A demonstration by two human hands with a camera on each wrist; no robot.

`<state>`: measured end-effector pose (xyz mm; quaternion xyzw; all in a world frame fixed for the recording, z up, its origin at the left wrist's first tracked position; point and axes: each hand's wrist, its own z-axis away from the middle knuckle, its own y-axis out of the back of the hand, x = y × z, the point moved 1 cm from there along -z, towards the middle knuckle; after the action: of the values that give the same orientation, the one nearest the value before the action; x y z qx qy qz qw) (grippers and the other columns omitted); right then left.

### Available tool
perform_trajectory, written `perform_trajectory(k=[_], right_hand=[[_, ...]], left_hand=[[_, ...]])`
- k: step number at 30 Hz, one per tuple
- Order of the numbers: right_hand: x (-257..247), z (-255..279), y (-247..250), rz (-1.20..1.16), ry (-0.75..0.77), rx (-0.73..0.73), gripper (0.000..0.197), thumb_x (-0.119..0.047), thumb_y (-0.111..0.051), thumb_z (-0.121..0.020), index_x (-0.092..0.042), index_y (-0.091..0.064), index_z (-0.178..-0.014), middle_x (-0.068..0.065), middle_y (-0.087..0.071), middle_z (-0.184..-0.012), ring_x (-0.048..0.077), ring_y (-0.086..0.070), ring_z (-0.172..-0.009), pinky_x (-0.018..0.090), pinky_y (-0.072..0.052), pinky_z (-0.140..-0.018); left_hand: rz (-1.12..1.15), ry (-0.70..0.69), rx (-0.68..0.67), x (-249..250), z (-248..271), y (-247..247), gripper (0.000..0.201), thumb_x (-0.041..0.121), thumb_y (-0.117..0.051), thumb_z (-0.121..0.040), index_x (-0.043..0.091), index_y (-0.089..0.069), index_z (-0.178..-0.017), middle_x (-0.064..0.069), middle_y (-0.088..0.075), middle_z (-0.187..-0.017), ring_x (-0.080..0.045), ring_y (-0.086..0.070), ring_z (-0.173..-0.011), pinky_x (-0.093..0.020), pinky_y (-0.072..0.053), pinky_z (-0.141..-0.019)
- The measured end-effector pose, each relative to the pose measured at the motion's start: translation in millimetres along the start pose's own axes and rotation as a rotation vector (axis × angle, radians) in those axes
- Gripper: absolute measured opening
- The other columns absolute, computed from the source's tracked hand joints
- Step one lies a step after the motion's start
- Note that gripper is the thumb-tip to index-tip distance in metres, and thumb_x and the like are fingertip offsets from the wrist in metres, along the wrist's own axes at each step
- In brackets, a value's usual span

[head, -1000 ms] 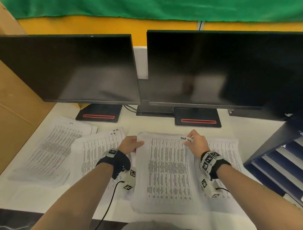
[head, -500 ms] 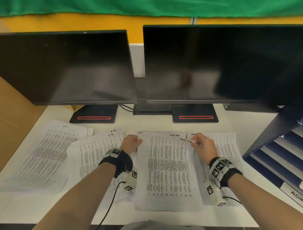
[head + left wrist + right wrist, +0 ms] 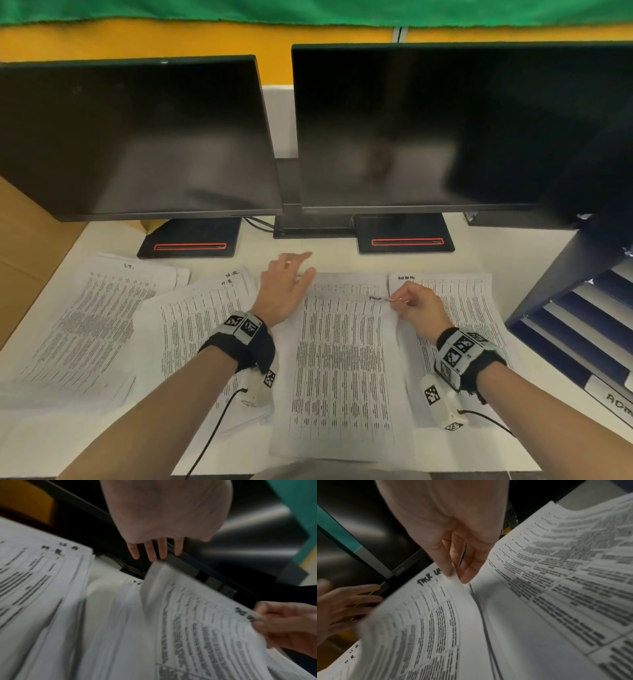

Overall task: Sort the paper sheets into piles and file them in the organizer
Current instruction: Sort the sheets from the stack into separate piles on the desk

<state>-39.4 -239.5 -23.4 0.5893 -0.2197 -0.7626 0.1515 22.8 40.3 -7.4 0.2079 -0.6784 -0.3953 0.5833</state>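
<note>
Several piles of printed paper sheets lie side by side on the white desk point(image 3: 329, 260). My right hand point(image 3: 399, 301) pinches the top right corner of the top sheet point(image 3: 342, 370) of the middle pile, lifting that corner; in the right wrist view thumb and forefinger point(image 3: 448, 569) nip the corner by the handwritten heading. My left hand point(image 3: 291, 274) hovers open with straight fingers over the sheet's top left corner, and its fingertips point(image 3: 150, 555) do not grip the paper point(image 3: 197, 615). The dark blue organizer point(image 3: 582, 325) with stacked trays stands at the right.
Two dark monitors point(image 3: 137, 137) point(image 3: 445, 126) on black stands fill the back of the desk. Piles marked with handwritten headings lie at the far left point(image 3: 96, 322), left of centre point(image 3: 202, 325) and right point(image 3: 459, 308). A cardboard box point(image 3: 30, 253) stands at the left edge.
My left hand has let go of the sheet's left corner and risen with fingers spread. My right hand still pinches the right corner and has drawn it back toward me.
</note>
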Motion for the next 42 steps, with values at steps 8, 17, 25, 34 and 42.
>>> perform_trajectory(k=[8, 17, 25, 34, 42], right_hand=[[-10.1, -22.4, -1.6, -0.130, -0.164, -0.140, 0.028, 0.009, -0.049, -0.081, -0.013, -0.064, -0.092, 0.014, -0.065, -0.104, 0.026, -0.063, -0.090, 0.038, -0.055, -0.077], [-9.7, -52.1, -20.8, 0.130, -0.250, -0.006, 0.023, -0.028, -0.073, -0.075, -0.018, -0.052, -0.073, 0.002, -0.060, -0.084, 0.021, -0.056, -0.075, 0.031, -0.047, -0.067], [-19.4, -36.8, -17.5, 0.316, 0.069, 0.051, 0.027, -0.023, -0.065, -0.084, -0.013, -0.048, -0.066, 0.002, -0.053, -0.067, 0.019, -0.048, -0.064, 0.026, -0.035, -0.060], [-21.6, -3.8, -10.8, -0.128, 0.018, 0.344, 0.022, -0.027, -0.053, -0.093, -0.006, -0.060, -0.090, 0.007, -0.061, -0.078, 0.017, -0.053, -0.071, 0.028, -0.041, -0.068], [-5.3, 15.0, -16.6, -0.035, -0.445, 0.030, 0.059, 0.008, -0.040, -0.084, -0.011, -0.023, -0.138, 0.015, -0.054, -0.116, 0.031, -0.056, -0.101, 0.038, -0.050, -0.084]], left_hand=[[-0.327, -0.158, -0.296, -9.2, 2.4, -28.2, 0.021, 0.006, -0.047, -0.088, 0.012, -0.062, -0.100, -0.003, -0.063, -0.094, -0.020, -0.057, -0.086, -0.041, -0.046, -0.087], [-0.206, -0.135, -0.219, -10.7, 11.0, -31.2, 0.017, 0.007, -0.049, -0.089, 0.009, -0.062, -0.100, -0.007, -0.059, -0.095, -0.021, -0.057, -0.084, -0.030, -0.044, -0.079], [-0.276, -0.127, -0.226, -9.0, 7.8, -29.4, 0.017, 0.009, -0.048, -0.088, 0.013, -0.060, -0.100, -0.002, -0.059, -0.096, -0.019, -0.057, -0.087, -0.030, -0.042, -0.077], [-0.310, -0.062, -0.292, -10.4, 4.5, -28.6, 0.024, 0.012, -0.046, -0.090, 0.012, -0.057, -0.111, -0.008, -0.057, -0.104, -0.024, -0.055, -0.096, -0.036, -0.045, -0.083], [-0.319, -0.048, -0.313, -13.3, 3.7, -31.8, 0.026, 0.011, -0.045, -0.090, 0.011, -0.056, -0.114, -0.009, -0.056, -0.107, -0.026, -0.056, -0.098, -0.034, -0.046, -0.085]])
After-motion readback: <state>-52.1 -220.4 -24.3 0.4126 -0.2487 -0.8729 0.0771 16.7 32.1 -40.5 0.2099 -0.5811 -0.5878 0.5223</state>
